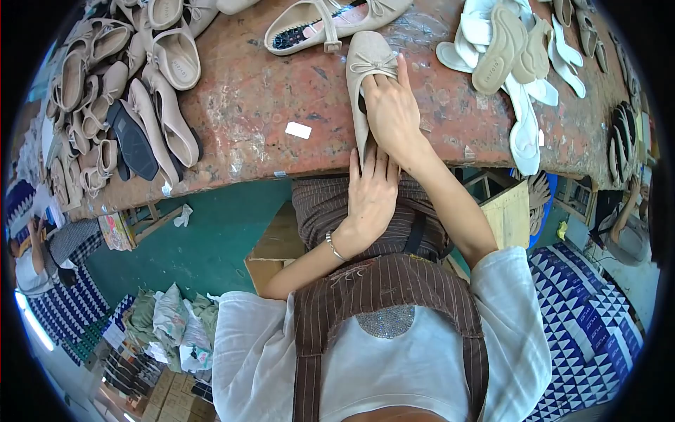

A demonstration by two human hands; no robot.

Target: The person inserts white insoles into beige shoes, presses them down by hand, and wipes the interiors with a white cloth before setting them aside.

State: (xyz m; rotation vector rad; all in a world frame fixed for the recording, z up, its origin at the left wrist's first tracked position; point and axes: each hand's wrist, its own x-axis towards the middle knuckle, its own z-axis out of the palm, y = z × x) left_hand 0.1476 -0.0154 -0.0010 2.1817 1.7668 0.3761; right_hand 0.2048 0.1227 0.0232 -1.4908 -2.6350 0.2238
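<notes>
A beige ballet flat [370,53] with a small bow lies toe-away near the front edge of the worktable. My right hand [394,116] reaches into its opening. Those fingertips are hidden inside the shoe, while one finger stretches along the outer right side. My left hand [371,199] is closed round the heel at the table edge, its fingers against the back of the shoe. Just beyond lies a beige strapped shoe [330,32] with a buckle and a dark, patterned inside. A small white label [299,130] rests to the left.
Beige shoes [176,60] crowd the table's left side, some tipped over with a dark sole [133,144] showing. At right are beige padded insoles [500,53] over white insoles [524,137]. Below stand a wooden box [278,243] and stuffed bags [172,320]. Other people are at both sides.
</notes>
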